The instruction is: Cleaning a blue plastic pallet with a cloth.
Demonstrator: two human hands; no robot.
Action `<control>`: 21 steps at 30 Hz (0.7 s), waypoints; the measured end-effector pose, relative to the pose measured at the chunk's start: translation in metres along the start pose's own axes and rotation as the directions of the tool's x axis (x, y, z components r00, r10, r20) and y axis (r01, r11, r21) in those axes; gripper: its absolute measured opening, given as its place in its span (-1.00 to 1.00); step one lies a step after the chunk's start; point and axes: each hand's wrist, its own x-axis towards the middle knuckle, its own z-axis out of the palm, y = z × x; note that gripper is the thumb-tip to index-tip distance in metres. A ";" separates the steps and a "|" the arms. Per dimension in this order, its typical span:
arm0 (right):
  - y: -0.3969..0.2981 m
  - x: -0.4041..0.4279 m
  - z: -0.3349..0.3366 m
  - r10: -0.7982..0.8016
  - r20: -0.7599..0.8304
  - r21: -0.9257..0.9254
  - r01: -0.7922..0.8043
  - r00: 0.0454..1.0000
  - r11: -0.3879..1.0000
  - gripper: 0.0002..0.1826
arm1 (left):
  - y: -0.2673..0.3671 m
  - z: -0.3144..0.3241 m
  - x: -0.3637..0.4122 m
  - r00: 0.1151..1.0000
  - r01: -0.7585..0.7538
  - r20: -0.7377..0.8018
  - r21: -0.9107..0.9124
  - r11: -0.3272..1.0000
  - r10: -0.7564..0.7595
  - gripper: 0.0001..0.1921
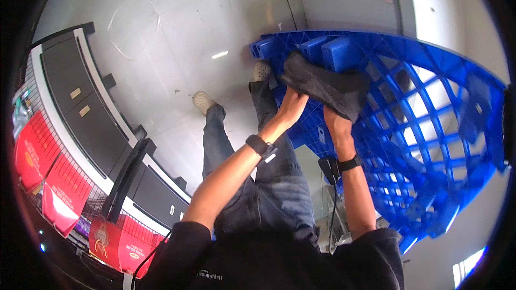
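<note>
A dark grey cloth [332, 82] is bunched between my two hands in front of a blue plastic pallet [338, 53]. The pallet stands on its side to my right, its lattice and block feet facing me. My left hand [296, 98] grips the cloth's left part, fingers mostly covered. My right hand [338, 121] is tucked under the lower right end of the cloth, which hides its fingers. The cloth lies close against the pallet; I cannot tell whether it touches it.
Dark cabinets with white frames [82, 100] run along the left, with red bags [64, 193] in a wire rack. A pale loop [135, 26] lies on the light floor. A large grey-white panel [350, 4] stands behind the pallet. A black cable [333, 217] hangs by my right arm.
</note>
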 end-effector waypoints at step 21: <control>0.063 0.100 0.033 -0.036 0.451 0.149 -0.035 0.892 0.988 -0.58 | -0.018 -0.027 0.172 0.971 0.197 -0.203 0.364 0.910 -0.129 -0.72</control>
